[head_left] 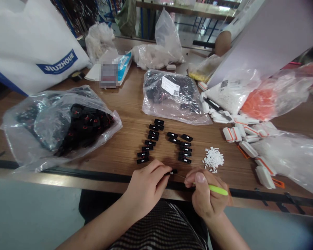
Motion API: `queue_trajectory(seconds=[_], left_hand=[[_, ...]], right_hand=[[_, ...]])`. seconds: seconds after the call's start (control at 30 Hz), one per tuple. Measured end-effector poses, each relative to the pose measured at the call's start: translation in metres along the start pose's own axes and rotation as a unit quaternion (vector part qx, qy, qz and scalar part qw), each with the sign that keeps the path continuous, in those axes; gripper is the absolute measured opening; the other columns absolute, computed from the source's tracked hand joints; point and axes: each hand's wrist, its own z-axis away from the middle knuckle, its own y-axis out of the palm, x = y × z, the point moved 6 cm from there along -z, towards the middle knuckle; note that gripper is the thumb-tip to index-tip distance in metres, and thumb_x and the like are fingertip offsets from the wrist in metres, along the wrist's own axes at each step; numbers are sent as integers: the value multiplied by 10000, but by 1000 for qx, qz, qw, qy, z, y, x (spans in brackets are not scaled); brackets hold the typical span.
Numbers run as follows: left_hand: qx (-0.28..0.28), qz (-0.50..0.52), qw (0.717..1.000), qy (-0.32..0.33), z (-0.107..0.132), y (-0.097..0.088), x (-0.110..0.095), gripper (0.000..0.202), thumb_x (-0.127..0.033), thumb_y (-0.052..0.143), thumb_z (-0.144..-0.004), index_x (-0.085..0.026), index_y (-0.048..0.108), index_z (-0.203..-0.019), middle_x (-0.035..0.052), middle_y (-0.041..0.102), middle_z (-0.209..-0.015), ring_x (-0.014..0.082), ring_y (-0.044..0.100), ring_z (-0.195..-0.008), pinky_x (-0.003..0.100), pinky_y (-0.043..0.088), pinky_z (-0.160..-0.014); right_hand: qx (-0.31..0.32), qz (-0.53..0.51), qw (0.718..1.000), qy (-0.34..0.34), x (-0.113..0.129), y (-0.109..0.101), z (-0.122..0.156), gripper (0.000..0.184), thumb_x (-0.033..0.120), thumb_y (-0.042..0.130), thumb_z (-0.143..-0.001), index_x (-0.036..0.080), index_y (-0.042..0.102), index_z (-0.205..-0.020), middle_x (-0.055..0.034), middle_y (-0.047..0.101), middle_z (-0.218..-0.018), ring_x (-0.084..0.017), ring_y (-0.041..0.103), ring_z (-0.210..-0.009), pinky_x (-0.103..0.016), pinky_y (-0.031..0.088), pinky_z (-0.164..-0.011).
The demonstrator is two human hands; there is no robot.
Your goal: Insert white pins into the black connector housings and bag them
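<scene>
At the near edge of the table, the left hand pinches a small black block between thumb and fingers. The right hand is closed around the green-handled tool, its thin shaft aimed at the block (whether the tip makes contact cannot be told). Similar black blocks with white marks stand in a left group and a right group beyond the hands; a pile of white pieces lies to the right. The step in hand appears to be tool work on the single held block. The next move likely calls for a steady left pinch, the tip aligned with the block's face, and light, controlled pressure.
</scene>
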Motion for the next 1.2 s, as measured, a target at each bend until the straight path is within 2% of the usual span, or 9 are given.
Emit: queue_trajectory(seconds=[0.27, 0.47, 0.6, 0.83, 1.2], left_hand=[[0, -5, 1000, 1, 0, 1, 1, 190, -148, 558, -971, -201, 661, -1121, 28, 676, -996, 161, 697, -844, 289, 584, -714], [2, 2, 1000, -2, 1, 1, 1, 182, -144, 552, -975, -200, 656, -1114, 30, 675, -1017, 163, 695, -852, 301, 582, -743], [-1, -2, 1000, 0, 0, 0, 0, 179, -150, 547, -976, -200, 661, -1105, 30, 678, -1001, 158, 695, -838, 284, 580, -725], [3, -3, 1000, -7, 1, 1, 3, 180, -174, 557, -979, -210, 668, -1116, 27, 667, -990, 157, 687, -838, 282, 575, -728], [10, 7, 1000, -11, 0, 2, 4, 182, -155, 556, -974, -208, 661, -1113, 24, 660, -1000, 160, 687, -834, 299, 573, -719]], right_hand=[[10, 12, 1000, 2, 0, 2, -2, 300, 176, 444, -996, 193, 593, -736, 5, 596, -631, -115, 566, -540, -272, 415, -524], [68, 28, 997, -16, 3, 7, -6, 278, 161, 456, -982, 196, 575, -733, 12, 591, -638, -112, 566, -547, -273, 410, -547], [86, 33, 995, -24, 4, 7, -8, 269, 180, 467, -976, 198, 586, -736, 8, 608, -633, -121, 582, -546, -277, 426, -543], [-6, 2, 1000, 25, -4, -4, 0, 346, 206, 439, -1001, 192, 623, -709, -3, 621, -619, -118, 585, -533, -271, 445, -518], [25, -3, 999, 31, -5, 1, 0, 346, 221, 439, -1009, 189, 630, -723, -10, 629, -649, -118, 590, -552, -270, 458, -538]])
